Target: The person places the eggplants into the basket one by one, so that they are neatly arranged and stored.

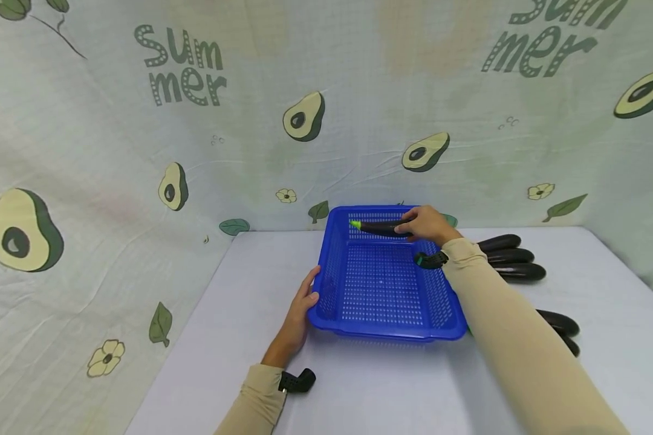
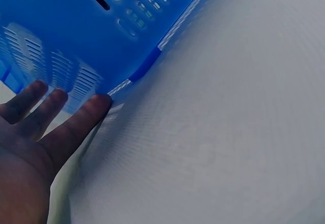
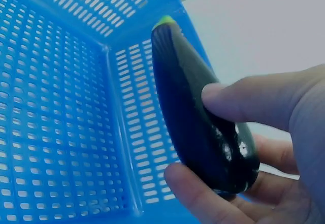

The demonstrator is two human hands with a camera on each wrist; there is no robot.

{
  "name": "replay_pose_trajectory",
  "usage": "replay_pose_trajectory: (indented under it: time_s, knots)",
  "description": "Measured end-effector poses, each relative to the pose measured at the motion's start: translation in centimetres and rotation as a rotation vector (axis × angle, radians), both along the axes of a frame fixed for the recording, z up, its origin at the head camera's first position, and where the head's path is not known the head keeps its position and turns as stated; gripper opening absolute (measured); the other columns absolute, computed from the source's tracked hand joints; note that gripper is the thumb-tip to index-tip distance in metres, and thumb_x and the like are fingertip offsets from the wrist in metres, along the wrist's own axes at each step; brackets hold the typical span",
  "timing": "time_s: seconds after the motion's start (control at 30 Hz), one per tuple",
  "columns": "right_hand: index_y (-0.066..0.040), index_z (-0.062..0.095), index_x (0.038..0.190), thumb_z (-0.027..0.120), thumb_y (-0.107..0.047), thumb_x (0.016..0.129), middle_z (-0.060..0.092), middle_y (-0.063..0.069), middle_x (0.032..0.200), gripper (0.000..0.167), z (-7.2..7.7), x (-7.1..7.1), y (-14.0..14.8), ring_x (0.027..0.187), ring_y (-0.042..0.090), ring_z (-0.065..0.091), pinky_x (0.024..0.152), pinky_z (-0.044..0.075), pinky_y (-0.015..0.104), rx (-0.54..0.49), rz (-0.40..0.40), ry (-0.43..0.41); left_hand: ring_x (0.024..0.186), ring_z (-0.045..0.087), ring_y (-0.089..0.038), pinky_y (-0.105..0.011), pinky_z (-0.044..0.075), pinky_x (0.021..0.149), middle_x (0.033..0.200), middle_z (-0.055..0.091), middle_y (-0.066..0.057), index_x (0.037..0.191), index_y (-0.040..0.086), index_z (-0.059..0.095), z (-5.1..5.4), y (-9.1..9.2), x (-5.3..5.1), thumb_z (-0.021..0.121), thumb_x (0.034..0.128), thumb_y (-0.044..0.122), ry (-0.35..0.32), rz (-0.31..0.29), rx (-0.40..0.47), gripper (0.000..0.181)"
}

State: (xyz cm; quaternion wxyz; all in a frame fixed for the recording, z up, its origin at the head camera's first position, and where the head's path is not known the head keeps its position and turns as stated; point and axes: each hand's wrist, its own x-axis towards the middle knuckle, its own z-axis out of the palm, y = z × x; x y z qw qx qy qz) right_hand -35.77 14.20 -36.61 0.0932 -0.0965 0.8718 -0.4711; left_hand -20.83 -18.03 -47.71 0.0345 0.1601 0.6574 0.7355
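My right hand [image 1: 427, 225] grips a dark eggplant [image 1: 378, 228] with a bright green stem end, holding it over the far side of a blue plastic basket [image 1: 381, 333]. In the right wrist view the thumb lies on one side of the eggplant [image 3: 190, 107] and the fingers curl round its thick end. No other eggplant shows inside the basket. At the basket's left side is my left hand [image 1: 298, 311]; in the left wrist view its extended fingers [image 2: 76, 125] touch the slotted outer wall [image 2: 66, 36].
Several eggplants [image 1: 517, 272] lie on the white table [image 1: 620, 290] right of the basket. More eggplants [image 1: 560, 323] sit nearer, partly hidden by my right sleeve [image 1: 517, 338]. A printed cloth [image 1: 359, 175] with avocados hangs behind the table.
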Motion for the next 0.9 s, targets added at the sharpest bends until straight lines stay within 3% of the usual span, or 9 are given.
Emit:
replay_pose_trajectory:
  time_s: [0.13,0.4,0.63,0.9]
  knots:
    - [0.013,0.049,0.135,0.070,-0.013,0.093,0.049,0.032,0.136,0.054,-0.3,-0.5,-0.7,0.105,0.041,0.066,0.092,0.053,0.050,0.049,-0.010,-0.009,0.144,0.023,-0.034,-0.052,0.017,0.114,0.165,0.015,-0.009,0.159,0.025,0.027,0.1,0.0,-0.2,0.042,0.0972,0.026,0.001,0.008,0.005,0.064]
    - [0.015,0.054,0.129,0.071,-0.012,0.091,0.053,0.031,0.133,0.050,-1.3,-1.4,-1.5,0.100,0.040,0.068,0.089,0.055,0.048,0.089,0.007,-0.035,0.145,0.022,-0.033,-0.053,0.016,0.114,0.164,0.015,-0.009,0.159,0.025,0.027,0.0,0.1,-0.1,0.043,0.0960,0.026,0.005,0.014,-0.011,0.066]
    - [0.013,0.060,0.124,0.072,-0.013,0.090,0.057,0.032,0.128,0.044,-1.7,-1.9,-1.6,0.089,0.035,0.073,0.087,0.055,0.047,0.165,0.017,0.012,0.146,0.021,-0.033,-0.055,0.015,0.115,0.165,0.015,-0.009,0.159,0.023,0.027,0.2,0.2,-0.2,0.043,0.0968,0.026,0.017,0.013,-0.004,0.065]
    - [0.016,0.053,0.131,0.070,-0.017,0.093,0.054,0.035,0.131,0.053,-2.1,-1.8,-2.0,0.090,0.035,0.072,0.094,0.051,0.051,0.206,0.026,-0.001,0.146,0.020,-0.032,-0.053,0.015,0.115,0.165,0.014,-0.007,0.160,0.023,0.026,0.2,0.2,0.1,0.043,0.0956,0.025,-0.002,0.011,-0.006,0.066]
